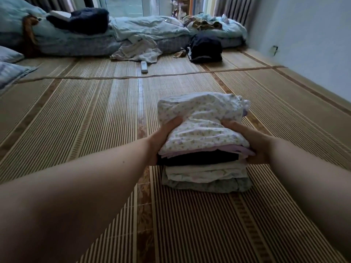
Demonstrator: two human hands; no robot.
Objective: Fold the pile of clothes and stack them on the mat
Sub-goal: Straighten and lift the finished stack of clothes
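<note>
Left hand (163, 138) and right hand (253, 142) grip the folded clothes (203, 130) by both sides, likely so they sit straight, in the middle of the mat (91, 114).

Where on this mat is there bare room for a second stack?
Bare mat lies left of the folded stack, out to the pillows, and right of it toward the wall. Crowded: the far end, with the remote, loose white clothes and dark garment.

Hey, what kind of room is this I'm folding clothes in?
Probably a bedroom at home: rumpled bedding lies along the far side, a woven mat covers the floor, and curtains hang by the window.
</note>
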